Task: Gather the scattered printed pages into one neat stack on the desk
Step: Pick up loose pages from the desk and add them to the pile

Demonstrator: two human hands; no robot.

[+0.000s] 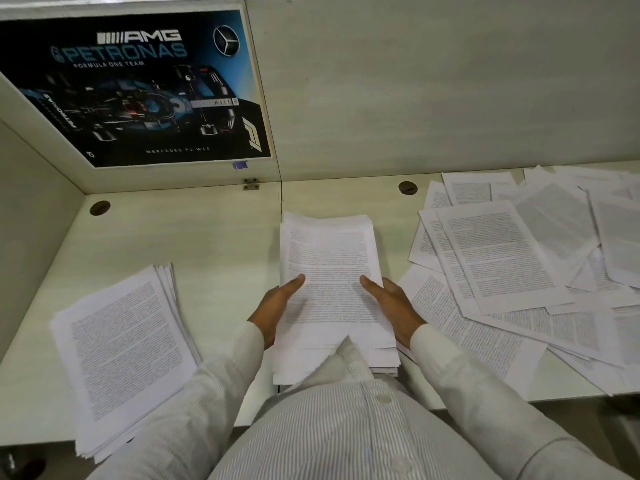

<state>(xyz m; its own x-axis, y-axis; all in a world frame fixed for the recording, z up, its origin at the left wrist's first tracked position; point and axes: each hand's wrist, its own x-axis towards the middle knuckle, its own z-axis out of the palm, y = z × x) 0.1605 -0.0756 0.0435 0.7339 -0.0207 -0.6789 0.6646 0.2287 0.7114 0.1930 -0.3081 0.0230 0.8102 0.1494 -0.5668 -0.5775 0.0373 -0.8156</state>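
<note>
A thick bundle of printed pages (pixel 329 258) sits in front of me at the desk's middle, its edges uneven. My left hand (pixel 273 306) holds its left side, thumb lying on the top sheet. On the right side my right hand (pixel 391 306) grips it the same way. A second stack of pages (pixel 121 344) lies tilted at the front left, partly overhanging the desk edge. Several loose printed pages (pixel 502 258) lie scattered and overlapping across the right part of the desk.
The pale desk (pixel 214 237) has two round cable holes (pixel 99 207) near the back. A racing-team poster (pixel 138 88) hangs on the left back panel. A partition wall (pixel 433 84) closes the back. The desk's front edge runs close to my body.
</note>
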